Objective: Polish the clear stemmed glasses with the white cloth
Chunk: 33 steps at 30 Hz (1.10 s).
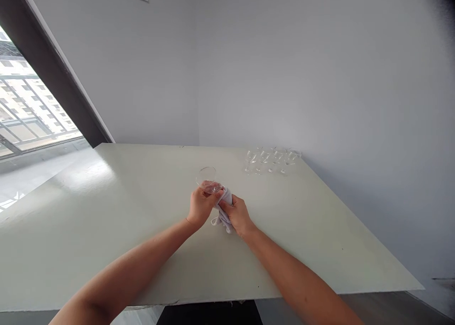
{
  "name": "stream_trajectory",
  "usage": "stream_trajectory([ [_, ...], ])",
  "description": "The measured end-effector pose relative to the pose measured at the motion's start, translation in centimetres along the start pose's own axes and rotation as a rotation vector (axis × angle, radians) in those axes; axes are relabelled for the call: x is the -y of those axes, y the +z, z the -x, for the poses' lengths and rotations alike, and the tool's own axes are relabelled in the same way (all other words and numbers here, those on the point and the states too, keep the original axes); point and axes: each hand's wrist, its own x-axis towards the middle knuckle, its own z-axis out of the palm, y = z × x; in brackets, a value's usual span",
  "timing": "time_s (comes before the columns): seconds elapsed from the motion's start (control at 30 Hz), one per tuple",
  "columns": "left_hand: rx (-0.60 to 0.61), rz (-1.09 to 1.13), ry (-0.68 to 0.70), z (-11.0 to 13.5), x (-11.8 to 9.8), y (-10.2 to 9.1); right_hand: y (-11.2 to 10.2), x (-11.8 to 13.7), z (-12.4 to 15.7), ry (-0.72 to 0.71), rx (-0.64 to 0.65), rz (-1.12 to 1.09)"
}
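A clear stemmed glass [206, 177] is tilted in front of me over the table, its rim pointing up and to the left. My left hand [202, 204] is closed around the lower part of its bowl. Bunched at the stem end is a whitish cloth [223, 215], with its loose edge hanging below the hands. My right hand [239, 213] grips this cloth, pressed around the foot of the glass. The stem and foot are mostly hidden by the cloth and fingers.
Several clear stemmed glasses [265, 157] stand in rows at the back right of the pale table [142, 187]. Grey walls [284, 69] meet behind it. A window [31, 97] with railings lies at the left. The table's front edge is close to me.
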Motion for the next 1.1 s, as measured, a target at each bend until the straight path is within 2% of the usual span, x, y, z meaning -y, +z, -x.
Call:
stream_trajectory([
  [0.1, -0.031, 0.17, -0.06, -0.8, 0.1, -0.3, -0.7, -0.1, -0.2, -0.113, -0.07, 0.274],
  [0.17, -0.084, 0.268, -0.085, -1.6, 0.3, -0.7, -1.2, -0.1, -0.3, -0.194, -0.143, 0.378],
  [0.27, -0.154, 0.351, -0.122, -2.2, 0.6, -1.1, -1.4, 0.0, -0.3, -0.318, -0.224, 0.349],
  [0.37, -0.048, 0.338, -0.141, -1.5, 0.6, -0.8, -1.1, 0.4, -0.4, -0.354, -0.136, 0.178],
  [0.43, 0.069, 0.323, -0.147, -0.6, 0.5, -0.3, -0.8, 0.5, -0.5, -0.254, -0.062, 0.008],
  [0.57, 0.171, 0.369, -0.173, 0.7, -0.1, 0.2, -0.5, 0.3, -1.1, 0.148, 0.052, -0.308],
  [0.6, 0.175, 0.377, -0.177, 0.8, -0.3, 0.2, -0.4, 0.1, -1.2, 0.2, 0.087, -0.324],
  [0.67, 0.161, 0.365, -0.156, 0.7, -0.9, 0.0, -0.1, -0.2, -1.1, 0.208, 0.143, -0.281],
  [0.8, 0.093, 0.31, -0.037, -0.1, -2.2, -0.7, 0.4, -0.7, 0.0, 0.077, 0.204, -0.083],
  [0.87, 0.039, 0.247, -0.006, -0.6, -2.5, -1.3, 0.2, -0.4, 0.5, -0.062, 0.184, 0.122],
  [1.0, -0.041, 0.143, -0.013, -1.6, -1.9, -2.0, -1.0, 1.1, 0.8, -0.391, 0.013, 0.652],
  [1.1, -0.027, 0.126, -0.017, -1.7, -0.8, -1.6, -1.6, 2.2, 0.2, -0.501, -0.102, 0.629],
])
